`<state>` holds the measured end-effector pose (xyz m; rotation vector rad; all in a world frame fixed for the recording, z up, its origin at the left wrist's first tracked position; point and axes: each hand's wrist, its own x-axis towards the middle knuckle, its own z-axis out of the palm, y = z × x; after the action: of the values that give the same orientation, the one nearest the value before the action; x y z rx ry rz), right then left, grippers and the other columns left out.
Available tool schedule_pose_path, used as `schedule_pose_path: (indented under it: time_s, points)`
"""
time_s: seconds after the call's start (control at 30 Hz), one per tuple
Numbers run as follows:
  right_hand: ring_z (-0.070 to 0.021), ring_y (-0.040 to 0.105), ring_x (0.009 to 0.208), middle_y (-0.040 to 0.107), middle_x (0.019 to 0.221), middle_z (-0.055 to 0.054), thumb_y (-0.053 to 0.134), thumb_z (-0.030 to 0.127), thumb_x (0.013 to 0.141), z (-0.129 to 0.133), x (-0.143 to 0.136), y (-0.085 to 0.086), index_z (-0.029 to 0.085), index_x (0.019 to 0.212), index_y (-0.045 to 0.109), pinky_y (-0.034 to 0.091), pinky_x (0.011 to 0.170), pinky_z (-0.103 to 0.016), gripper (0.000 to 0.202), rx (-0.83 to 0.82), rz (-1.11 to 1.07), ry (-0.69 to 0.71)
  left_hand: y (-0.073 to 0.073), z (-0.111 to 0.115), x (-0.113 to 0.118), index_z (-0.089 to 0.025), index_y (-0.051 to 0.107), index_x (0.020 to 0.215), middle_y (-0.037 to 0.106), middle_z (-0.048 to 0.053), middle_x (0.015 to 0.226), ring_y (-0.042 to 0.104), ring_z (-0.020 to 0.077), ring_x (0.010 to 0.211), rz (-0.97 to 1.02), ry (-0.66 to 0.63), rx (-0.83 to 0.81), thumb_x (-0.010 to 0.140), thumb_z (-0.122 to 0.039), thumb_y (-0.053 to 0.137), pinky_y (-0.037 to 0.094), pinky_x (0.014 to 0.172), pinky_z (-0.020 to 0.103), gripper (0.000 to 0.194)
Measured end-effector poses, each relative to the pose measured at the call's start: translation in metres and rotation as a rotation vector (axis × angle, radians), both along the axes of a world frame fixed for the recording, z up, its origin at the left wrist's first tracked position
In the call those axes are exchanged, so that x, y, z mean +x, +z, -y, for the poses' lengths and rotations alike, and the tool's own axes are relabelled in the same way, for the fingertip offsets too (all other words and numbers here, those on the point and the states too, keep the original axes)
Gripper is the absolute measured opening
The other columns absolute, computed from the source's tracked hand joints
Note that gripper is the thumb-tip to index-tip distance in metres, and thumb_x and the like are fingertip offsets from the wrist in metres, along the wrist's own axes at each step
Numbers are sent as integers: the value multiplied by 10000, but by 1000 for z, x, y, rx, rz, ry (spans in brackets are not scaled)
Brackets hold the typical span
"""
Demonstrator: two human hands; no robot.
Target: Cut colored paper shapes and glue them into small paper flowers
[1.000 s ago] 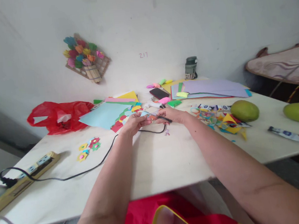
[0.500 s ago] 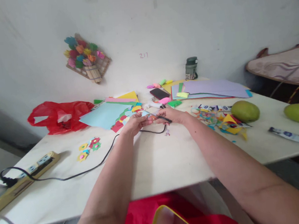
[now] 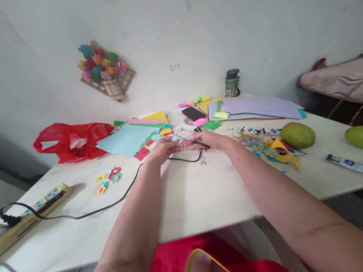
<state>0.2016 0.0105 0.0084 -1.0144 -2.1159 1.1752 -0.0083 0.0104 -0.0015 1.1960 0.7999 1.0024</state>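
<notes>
My right hand [image 3: 212, 140] is closed on the black handles of a pair of scissors [image 3: 199, 143], whose blades point left toward my other hand. Between the fingers of my left hand [image 3: 165, 148] is a small piece of light blue paper [image 3: 176, 139], partly hidden by the fingers. The scissor blades lie against or just over this piece; I cannot tell which. Behind the hands stands a white glue gun [image 3: 185, 127], with a black cord running under my wrists. Colourful cut paper shapes [image 3: 146, 147] lie just beyond my left hand.
Finished paper flowers [image 3: 100, 189] lie left, near a power strip [image 3: 43, 207] and a red plastic bag [image 3: 72, 143]. Paper scraps [image 3: 271, 146], a green mango [image 3: 297, 135] and a glue tube [image 3: 349, 164] are at right. Sheets of coloured paper [image 3: 262, 106] and a phone [image 3: 194, 113] lie behind.
Both hands stay nearly in place. The scissors and the light blue piece have shifted very slightly, and more of the blue piece shows.
</notes>
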Motion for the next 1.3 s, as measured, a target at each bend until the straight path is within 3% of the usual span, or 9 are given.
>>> schedule_pose_path:
  time_s: [0.4, 1.1, 1.3]
  points:
    - [-35, 352, 418, 436, 520, 50, 646, 373, 646, 3, 2, 5, 113, 790, 637, 293, 410, -186, 297, 3, 36, 22, 4, 5, 2, -98, 577, 735, 657, 48, 641, 649, 130, 597, -39, -6, -1, 694, -168, 674, 500, 674, 234, 127]
    - [-61, 437, 452, 492, 555, 18, 654, 383, 659, -10, 1, -10, 115, 841, 657, 369, 387, -181, 324, -60, -54, 25, 1, 3, 2, -110, 577, 733, 664, 51, 647, 654, 145, 605, 13, -19, -17, 690, -169, 669, 507, 675, 247, 117]
    - [-67, 425, 473, 489, 577, 23, 686, 422, 613, -6, 1, -4, 123, 852, 671, 370, 427, -204, 383, 18, -12, 0, 4, 5, 2, -122, 543, 680, 662, 50, 659, 660, 159, 656, -39, 24, 3, 659, -242, 712, 505, 731, 288, 209]
